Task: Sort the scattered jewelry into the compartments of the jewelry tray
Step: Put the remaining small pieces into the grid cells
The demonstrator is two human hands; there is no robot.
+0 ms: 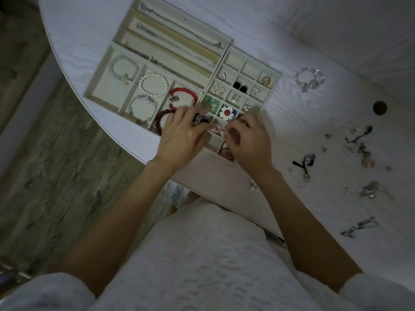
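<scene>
Head view shows your left hand (183,133) and right hand (249,138) together pinching a small earring (222,133) over the tray (101,86) by the table's (336,52) near edge, probably to seat it in a compartment.

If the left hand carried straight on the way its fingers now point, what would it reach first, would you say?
The left hand points up and right across the grid tray; it would probably meet the dark patterned piece at its fingertips, then the flower brooch. Depth is uncertain.
</scene>
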